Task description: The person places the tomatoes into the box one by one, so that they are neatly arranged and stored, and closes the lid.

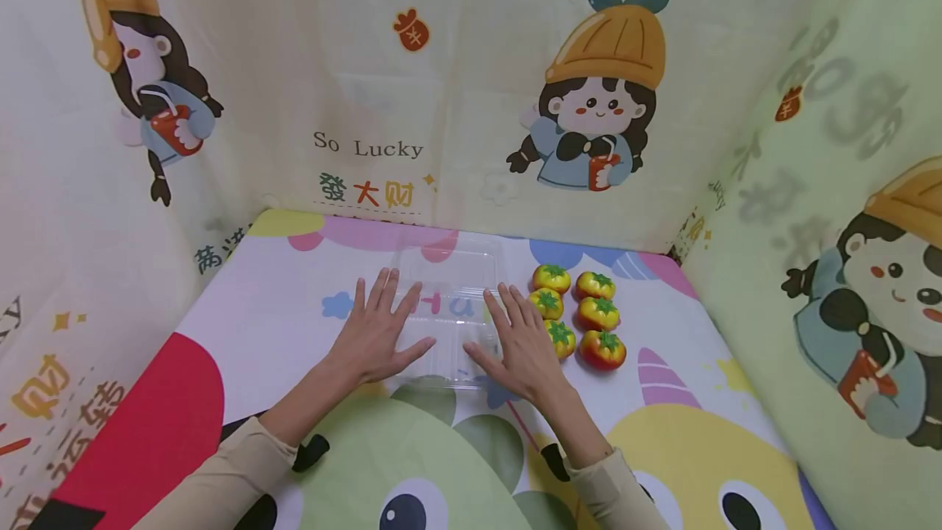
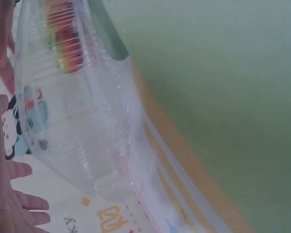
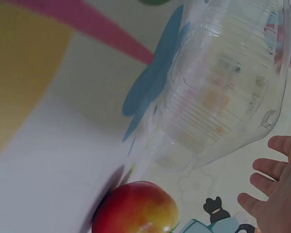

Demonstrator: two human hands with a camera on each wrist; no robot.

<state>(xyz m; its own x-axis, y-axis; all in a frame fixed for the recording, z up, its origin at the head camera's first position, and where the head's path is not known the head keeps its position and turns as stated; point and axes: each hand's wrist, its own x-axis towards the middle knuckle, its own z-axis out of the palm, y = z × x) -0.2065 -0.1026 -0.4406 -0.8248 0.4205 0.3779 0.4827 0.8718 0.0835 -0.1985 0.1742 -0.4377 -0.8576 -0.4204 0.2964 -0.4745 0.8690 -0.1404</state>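
Observation:
A clear plastic clamshell box (image 1: pixel 450 354) lies in the middle of the table, its lid (image 1: pixel 452 264) folded open toward the back wall. On its left side is my left hand (image 1: pixel 377 338), fingers straight and spread. My right hand (image 1: pixel 526 350) is spread the same way at the right side. Neither hand grips anything; whether they touch the box is hard to tell. Ribbed clear walls (image 2: pixel 77 131) of the box fill much of the left wrist view. Just right of my right hand stand several red-and-yellow fruits (image 1: pixel 598 313) with green leafy tops, resembling persimmons, in two columns.
A cartoon-patterned cloth (image 1: pixel 272 358) covers the table. Printed curtains (image 1: pixel 471 105) enclose it at the back, left and right. One fruit (image 3: pixel 136 208) sits close to the box in the right wrist view.

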